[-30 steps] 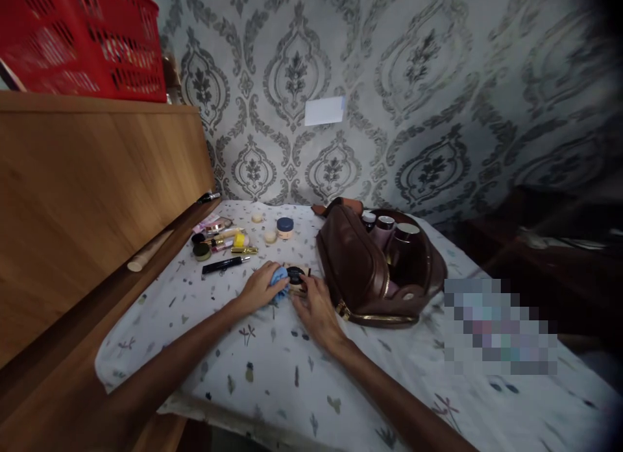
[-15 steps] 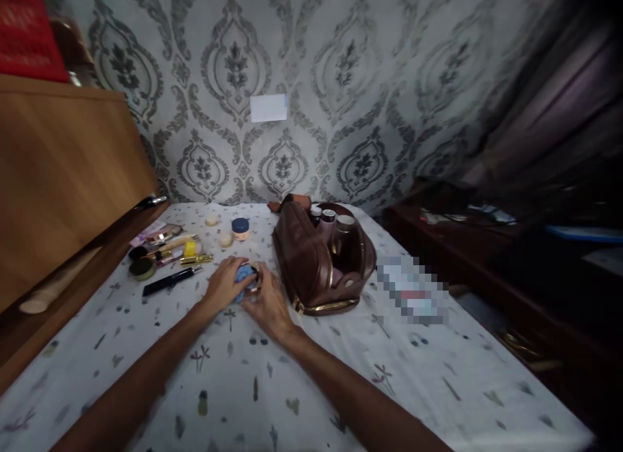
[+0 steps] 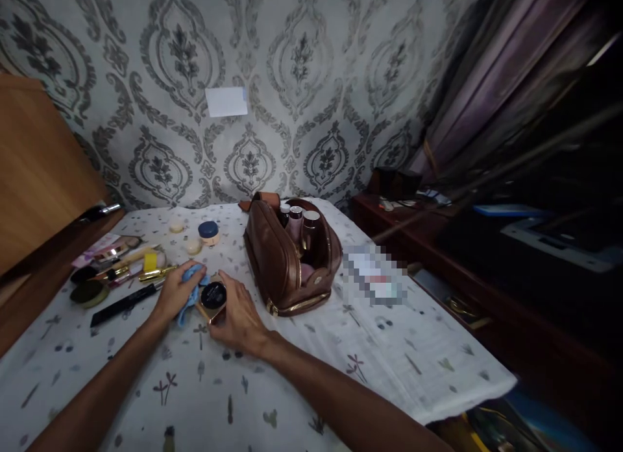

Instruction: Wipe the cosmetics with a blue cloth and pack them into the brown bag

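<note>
My left hand (image 3: 176, 288) is closed on a blue cloth (image 3: 191, 291), part of which hangs below the fingers. Just to its right, my right hand (image 3: 239, 316) grips a small cosmetic jar (image 3: 213, 296) with a round black top and a gold-toned edge, tilted so the top faces me. The cloth sits right beside the jar; whether they touch I cannot tell. A brown leather toiletry bag (image 3: 272, 257) stands unzipped to the right of my hands, with several bottles (image 3: 310, 228) upright inside it.
Makeup items lie at the left: a yellow piece (image 3: 150, 262), a black slim case (image 3: 124, 305) and a dark round compact (image 3: 89, 294). Behind my hands stand a blue-lidded jar (image 3: 208, 231) and two small cream-coloured pots (image 3: 193, 246). A blurred-out flat object (image 3: 374, 273) lies right of the bag.
The view has swung to the right. My hands have drawn slightly apart, and the jar's black top now shows in my right hand, with the cloth staying in my left.
</note>
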`<state>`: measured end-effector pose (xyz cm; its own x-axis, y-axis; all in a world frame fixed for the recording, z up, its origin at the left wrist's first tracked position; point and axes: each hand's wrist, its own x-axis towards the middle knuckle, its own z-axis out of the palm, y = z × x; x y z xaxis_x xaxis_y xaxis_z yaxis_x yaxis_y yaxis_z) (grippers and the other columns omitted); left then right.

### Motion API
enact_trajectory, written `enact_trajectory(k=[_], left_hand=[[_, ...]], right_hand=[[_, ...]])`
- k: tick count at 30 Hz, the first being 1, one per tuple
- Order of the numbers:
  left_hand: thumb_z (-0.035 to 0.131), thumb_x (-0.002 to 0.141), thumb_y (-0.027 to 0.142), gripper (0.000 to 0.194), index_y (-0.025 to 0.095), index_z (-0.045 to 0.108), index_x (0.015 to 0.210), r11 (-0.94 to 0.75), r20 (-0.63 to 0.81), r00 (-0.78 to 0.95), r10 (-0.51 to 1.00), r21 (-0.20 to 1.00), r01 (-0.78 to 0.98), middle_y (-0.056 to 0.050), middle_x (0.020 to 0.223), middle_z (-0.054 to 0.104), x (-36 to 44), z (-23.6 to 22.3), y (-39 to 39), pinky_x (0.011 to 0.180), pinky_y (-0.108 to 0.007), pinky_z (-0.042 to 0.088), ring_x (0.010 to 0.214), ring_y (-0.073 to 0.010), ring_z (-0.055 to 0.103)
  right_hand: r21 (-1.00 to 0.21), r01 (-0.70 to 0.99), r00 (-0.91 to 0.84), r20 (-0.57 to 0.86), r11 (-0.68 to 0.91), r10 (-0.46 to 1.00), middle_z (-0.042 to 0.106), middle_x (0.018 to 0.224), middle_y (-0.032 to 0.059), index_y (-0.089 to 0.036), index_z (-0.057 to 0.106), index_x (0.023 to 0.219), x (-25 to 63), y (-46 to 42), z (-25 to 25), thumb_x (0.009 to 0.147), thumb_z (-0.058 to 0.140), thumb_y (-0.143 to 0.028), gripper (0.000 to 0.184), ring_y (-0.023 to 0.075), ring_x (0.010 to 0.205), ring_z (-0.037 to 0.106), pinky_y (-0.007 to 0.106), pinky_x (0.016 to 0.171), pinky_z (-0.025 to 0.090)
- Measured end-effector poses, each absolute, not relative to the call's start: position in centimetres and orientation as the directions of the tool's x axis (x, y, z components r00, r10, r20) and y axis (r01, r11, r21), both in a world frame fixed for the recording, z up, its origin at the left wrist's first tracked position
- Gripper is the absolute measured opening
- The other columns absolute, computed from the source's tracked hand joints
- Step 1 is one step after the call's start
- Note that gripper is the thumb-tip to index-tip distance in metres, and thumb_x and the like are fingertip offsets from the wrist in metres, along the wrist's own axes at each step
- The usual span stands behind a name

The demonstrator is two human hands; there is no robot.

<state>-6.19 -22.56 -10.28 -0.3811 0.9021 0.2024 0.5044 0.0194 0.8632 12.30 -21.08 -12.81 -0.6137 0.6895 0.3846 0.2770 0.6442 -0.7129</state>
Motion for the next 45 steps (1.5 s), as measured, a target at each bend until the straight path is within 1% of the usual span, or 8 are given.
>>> enact_trajectory(k=[6,10,13,19,27,32,38,45], left_hand=[[0.072,0.073,0.059,0.047,0.021,0.074,0.100,-0.033,0.087,-0.129,0.988,0.927,0.374,-0.006,0.103,0.075,-6.2,-8.5,-23.7,0.096,-0.037,0.050,0.102,-0.0286,0.065],[0.072,0.073,0.059,0.040,0.020,0.070,0.082,-0.011,0.057,-0.146,0.988,0.955,0.298,-0.003,0.079,0.069,-5.5,-8.0,-24.3,0.076,-0.032,0.053,0.080,-0.0234,0.064],[0.073,0.072,0.058,0.041,0.018,0.062,0.073,0.009,0.041,-0.218,0.975,0.975,0.223,0.001,0.065,0.058,-5.3,-8.3,-24.4,0.060,-0.025,0.046,0.063,-0.0156,0.056],[0.078,0.070,0.054,0.040,0.018,0.062,0.071,-0.037,0.070,-0.351,0.934,0.994,0.100,0.003,0.065,0.056,-5.7,-9.4,-24.2,0.059,-0.024,0.042,0.061,-0.0127,0.053],[0.081,0.061,0.061,0.051,0.018,0.053,0.064,-0.051,-0.016,-0.337,0.941,0.980,-0.190,0.005,0.058,0.051,-4.3,-9.6,-23.8,0.056,-0.024,0.040,0.055,-0.0109,0.049],[0.079,0.060,0.065,0.053,0.018,0.056,0.073,-0.049,-0.016,-0.310,0.951,0.978,-0.203,0.002,0.070,0.058,-2.6,-10.1,-23.6,0.070,-0.027,0.047,0.071,-0.0146,0.056],[0.072,0.072,0.064,0.048,0.018,0.059,0.079,-0.074,0.023,-0.223,0.975,0.972,-0.223,0.001,0.076,0.059,-2.0,-10.0,-23.8,0.072,-0.027,0.047,0.073,-0.0143,0.056],[0.077,0.069,0.059,0.046,0.018,0.057,0.074,-0.107,0.051,-0.431,0.901,0.989,-0.106,0.004,0.068,0.053,-2.5,-10.5,-24.0,0.061,-0.023,0.041,0.064,-0.0110,0.051]], right_hand=[[-0.609,0.061,-0.664,0.567,0.791,0.488,0.040,0.153,0.0194,-0.015,0.015,0.154,12.5,-20.7,-13.1,0.064,0.066,-0.009,0.104,0.0294,0.143,0.037,0.046,0.115,0.038],[-0.616,0.065,-0.676,0.552,0.785,0.489,0.043,0.151,0.0175,-0.018,0.015,0.156,12.4,-20.7,-13.2,0.068,0.064,-0.007,0.102,0.0289,0.140,0.040,0.048,0.113,0.041],[-0.613,0.135,-0.672,0.521,0.779,0.526,0.043,0.149,0.0196,-0.016,0.020,0.155,12.3,-20.6,-13.4,0.070,0.068,-0.013,0.098,0.0319,0.140,0.039,0.053,0.114,0.038],[-0.600,0.223,-0.706,0.445,0.769,0.551,0.047,0.145,0.0191,-0.017,0.034,0.150,12.4,-20.8,-13.1,0.069,0.070,-0.016,0.089,0.0342,0.136,0.042,0.056,0.112,0.037],[-0.685,0.065,-0.640,0.529,0.726,0.556,0.053,0.138,0.0150,-0.020,0.042,0.143,12.4,-21.0,-13.3,0.071,0.067,-0.013,0.076,0.0302,0.132,0.049,0.052,0.112,0.042],[-0.817,-0.081,-0.587,0.502,0.571,0.635,0.050,0.142,0.0155,-0.019,0.038,0.143,12.2,-20.7,-13.7,0.077,0.070,-0.024,0.074,0.0277,0.132,0.052,0.046,0.110,0.047],[-0.840,-0.032,-0.590,0.453,0.541,0.669,0.049,0.147,0.0163,-0.021,0.035,0.146,12.3,-21.0,-13.4,0.076,0.072,-0.029,0.079,0.0298,0.135,0.051,0.050,0.111,0.045],[-0.882,0.056,-0.556,0.362,0.469,0.748,0.048,0.146,0.0188,-0.018,0.025,0.151,12.5,-21.3,-12.8,0.070,0.080,-0.034,0.100,0.0317,0.131,0.053,0.051,0.110,0.045]])
